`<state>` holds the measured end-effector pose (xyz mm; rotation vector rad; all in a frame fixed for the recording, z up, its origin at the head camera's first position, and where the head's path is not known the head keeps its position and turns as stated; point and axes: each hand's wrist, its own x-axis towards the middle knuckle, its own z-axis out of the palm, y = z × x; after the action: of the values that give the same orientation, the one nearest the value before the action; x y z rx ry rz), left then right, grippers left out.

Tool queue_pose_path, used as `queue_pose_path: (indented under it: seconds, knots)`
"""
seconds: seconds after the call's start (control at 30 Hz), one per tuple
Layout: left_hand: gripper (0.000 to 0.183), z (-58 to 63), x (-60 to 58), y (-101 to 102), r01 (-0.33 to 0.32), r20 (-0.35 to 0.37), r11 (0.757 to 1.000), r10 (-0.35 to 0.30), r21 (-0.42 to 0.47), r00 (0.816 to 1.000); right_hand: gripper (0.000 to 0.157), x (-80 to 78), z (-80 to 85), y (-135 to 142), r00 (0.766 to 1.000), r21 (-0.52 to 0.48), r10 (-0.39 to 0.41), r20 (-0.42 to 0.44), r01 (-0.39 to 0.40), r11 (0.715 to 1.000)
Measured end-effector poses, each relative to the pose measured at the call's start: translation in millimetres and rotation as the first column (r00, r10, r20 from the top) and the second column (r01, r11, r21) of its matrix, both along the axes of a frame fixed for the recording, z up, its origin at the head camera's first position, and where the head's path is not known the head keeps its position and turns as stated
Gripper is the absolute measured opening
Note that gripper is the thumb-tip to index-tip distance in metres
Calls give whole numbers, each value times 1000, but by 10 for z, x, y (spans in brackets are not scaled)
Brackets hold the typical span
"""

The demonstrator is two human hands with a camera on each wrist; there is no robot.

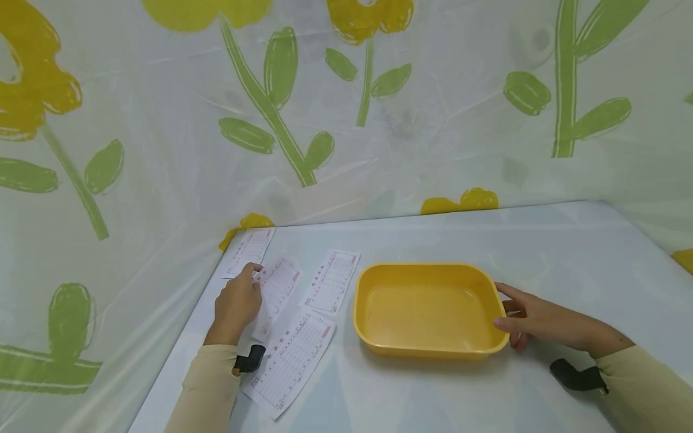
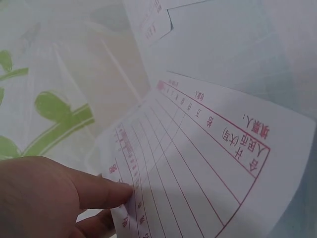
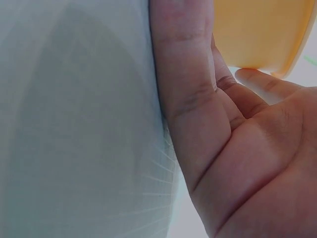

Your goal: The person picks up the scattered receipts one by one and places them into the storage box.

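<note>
In the head view my left hand (image 1: pixel 236 302) pinches the edge of a printed receipt slip (image 1: pixel 278 282), which tilts up from the table. Red ruled lines and characters cover this slip (image 2: pixel 193 163) in the left wrist view, where the thumb and a finger hold its edge. Three more slips lie around it: one at the far left (image 1: pixel 250 251), one beside the basin (image 1: pixel 331 281) and one in front (image 1: pixel 292 362). My right hand (image 1: pixel 552 322) holds the right end of a yellow basin (image 1: pixel 428 310), thumb at the rim, other fingers against the outer side.
The basin stands on a pale table (image 1: pixel 411 397), with bare sides and bottom visible inside. A white curtain (image 1: pixel 422 156) with yellow flowers and green leaves hangs behind and to the left. Black wrist mounts (image 1: pixel 576 376) sit at both sleeves.
</note>
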<state>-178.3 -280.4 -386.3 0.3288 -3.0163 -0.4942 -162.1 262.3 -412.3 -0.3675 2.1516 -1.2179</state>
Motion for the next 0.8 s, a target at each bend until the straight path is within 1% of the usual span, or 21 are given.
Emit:
queue_pose_path:
  seconds: [0.17,0.33,0.4,0.6,0.8]
  knots:
    - [42,4,4,-2,7,-16,1000,-7,6,1000,88,7,0,-12,1000,24,-23,21,22,999]
    - [45,8,-1,-1,16,-40,1000,-16,-2,999,86,9,0,-3,1000,14,-15,5,15,1000]
    - [45,13,-4,10,18,-40,1000,-18,1,999,86,11,-6,2,1000,17,-15,4,15,1000]
    - [44,60,3,51,22,-63,1000,-21,8,998,86,6,-8,4,1000,32,-20,12,19,999]
    - [44,110,29,84,10,-80,1000,-8,20,997,87,4,-2,-9,1000,37,-24,10,24,999]
